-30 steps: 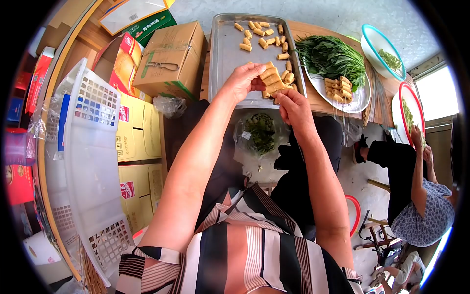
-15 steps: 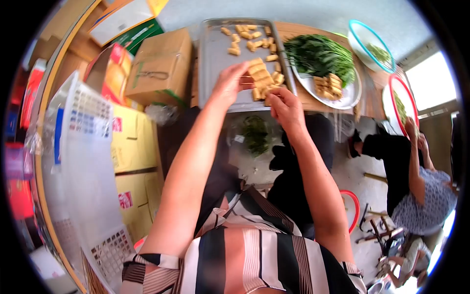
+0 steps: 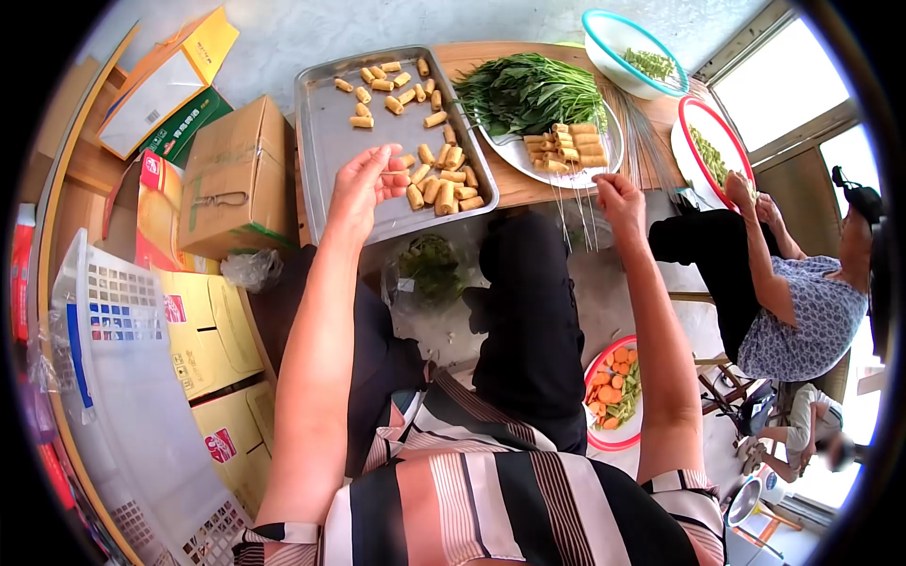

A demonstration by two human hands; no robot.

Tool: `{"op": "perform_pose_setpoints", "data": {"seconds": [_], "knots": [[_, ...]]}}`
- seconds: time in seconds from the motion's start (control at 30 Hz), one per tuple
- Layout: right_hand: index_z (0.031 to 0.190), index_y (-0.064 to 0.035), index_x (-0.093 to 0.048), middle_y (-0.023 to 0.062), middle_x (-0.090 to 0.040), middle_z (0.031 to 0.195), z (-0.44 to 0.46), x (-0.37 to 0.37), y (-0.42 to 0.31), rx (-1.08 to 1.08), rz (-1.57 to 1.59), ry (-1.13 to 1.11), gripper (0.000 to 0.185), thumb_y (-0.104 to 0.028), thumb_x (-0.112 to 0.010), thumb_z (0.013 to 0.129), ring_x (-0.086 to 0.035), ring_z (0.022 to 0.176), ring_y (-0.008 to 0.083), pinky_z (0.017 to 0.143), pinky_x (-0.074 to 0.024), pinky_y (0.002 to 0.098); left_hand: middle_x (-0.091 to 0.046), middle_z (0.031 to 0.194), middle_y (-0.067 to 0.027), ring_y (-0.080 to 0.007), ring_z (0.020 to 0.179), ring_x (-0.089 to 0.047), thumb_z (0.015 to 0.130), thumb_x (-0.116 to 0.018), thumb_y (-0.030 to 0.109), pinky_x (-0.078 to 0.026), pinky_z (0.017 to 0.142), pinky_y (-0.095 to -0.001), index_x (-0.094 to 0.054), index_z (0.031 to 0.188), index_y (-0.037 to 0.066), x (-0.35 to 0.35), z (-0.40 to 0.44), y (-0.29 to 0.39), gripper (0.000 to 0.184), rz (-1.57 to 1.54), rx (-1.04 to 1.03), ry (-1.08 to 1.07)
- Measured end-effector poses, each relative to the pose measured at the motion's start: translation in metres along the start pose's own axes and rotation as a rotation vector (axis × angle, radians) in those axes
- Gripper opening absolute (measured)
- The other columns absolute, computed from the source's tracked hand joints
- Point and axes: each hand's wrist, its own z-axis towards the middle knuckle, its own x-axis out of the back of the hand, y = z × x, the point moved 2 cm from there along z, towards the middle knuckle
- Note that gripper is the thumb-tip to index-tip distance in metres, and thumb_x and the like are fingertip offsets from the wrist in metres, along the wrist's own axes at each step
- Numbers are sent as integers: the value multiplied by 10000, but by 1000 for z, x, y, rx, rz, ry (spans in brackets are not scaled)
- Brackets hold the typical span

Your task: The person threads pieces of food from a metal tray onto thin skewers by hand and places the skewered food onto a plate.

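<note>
Short tan rolls (image 3: 444,189), which look like rolled bean curd sheet, lie scattered and heaped on a grey metal tray (image 3: 340,141). My left hand (image 3: 359,189) is raised over the tray's near edge, its thumb and forefinger pinched together. A thin pale line shows at its fingers, too small to make out. My right hand (image 3: 620,206) is closed beside a white oval plate (image 3: 615,141), pinching the end of a thin skewer. Rows of skewered rolls (image 3: 566,148) rest on the plate, their skewers (image 3: 578,222) sticking out over the table edge. Leafy greens (image 3: 528,94) lie behind them.
Loose skewers (image 3: 642,137) lie right of the plate. A blue-rimmed bowl (image 3: 595,33) and a red-rimmed bowl (image 3: 686,141) hold green pieces. Another person (image 3: 802,302) works at right. Cardboard box (image 3: 236,174) and white crate (image 3: 142,377) stand left. A carrot bowl (image 3: 613,443) stands low.
The row of rolls held between both hands over the tray now lies on the plate. My right hand has moved right to the plate; my left hand has come away from the rolls. The view has shifted.
</note>
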Motion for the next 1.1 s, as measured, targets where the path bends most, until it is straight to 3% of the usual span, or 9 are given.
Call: {"op": "perform_pose_setpoints", "data": {"seconds": [0.2, 0.33, 0.4, 0.5, 0.77, 0.97, 1.03, 1.07, 1.1], "knots": [[878, -20, -666, 53, -603, 624, 0, -47, 17, 47, -176, -9, 186, -183, -613, 807, -556, 598, 92, 587, -455, 267, -606, 878, -50, -126, 730, -596, 922, -547, 305, -510, 661, -262, -590, 1097, 17, -6, 3, -5, 339, 65, 5, -26], [873, -52, -672, 124, -642, 684, 23, -80, 35, 50, -248, -31, 201, -225, -611, 790, -631, 651, 214, 632, -483, 328, -605, 875, -41, -122, 729, -595, 924, -545, 308, -503, 668, -259, -589, 1102, 18, -11, 2, -4, 344, 129, 12, -23], [879, -88, -682, 154, -664, 793, 37, -94, 45, 14, -350, -19, 217, -263, -601, 778, -643, 772, 304, 699, -492, 386, -603, 873, -33, -117, 732, -593, 922, -548, 315, -497, 676, -255, -589, 1102, 19, -12, 2, -3, 349, 165, 10, -28], [884, -116, -688, 161, -665, 875, 51, -108, 52, -58, -488, -28, 229, -293, -595, 773, -629, 858, 334, 752, -488, 418, -603, 845, -39, -116, 699, -600, 903, -578, 315, -492, 636, -246, -615, 1035, 30, -13, 3, -4, 316, 153, -2, -19], [914, -109, -658, 172, -656, 911, 34, -108, 35, -90, -558, -115, 245, -296, -592, 769, -617, 909, 340, 777, -476, 432, -601, 879, -34, -103, 740, -589, 922, -550, 309, -496, 679, -247, -595, 1104, 30, -16, 5, -6, 337, 194, 1, -82], [965, -71, -615, 143, -651, 938, -10, -72, 9, 113, -563, -127, 252, -258, -576, 800, -615, 902, 314, 777, -472, 406, -605, 865, -41, -101, 707, -591, 913, -566, 283, -496, 644, -232, -607, 1083, 28, -15, 4, -9, 310, 216, -12, -79], [939, -56, -622, 133, -652, 896, -25, -46, 9, 172, -420, -84, 214, -223, -585, 810, -618, 865, 302, 752, -475, 387, -608, 852, -47, -103, 683, -593, 904, -581, 266, -494, 619, -222, -617, 1057, 20, -19, 2, -11, 292, 194, -7, -86], [917, -35, -632, 110, -649, 793, -27, -34, 21, 158, -299, -34, 184, -185, -601, 814, -631, 719, 236, 656, -484, 342, -608, 852, -45, -100, 681, -593, 905, -579, 261, -493, 618, -218, -616, 1066, 21, -18, 1, -10, 291, 210, -8, -73], [917, -35, -632, 110, -649, 793, -27, -21, 28, 152, -310, -21, 184, -185, -601, 814, -631, 719, 236, 656, -484, 342, -609, 853, -44, -97, 678, -594, 906, -577, 255, -493, 616, -214, -615, 1075, 22, -17, 1, -10, 291, 229, -12, -57]]}}
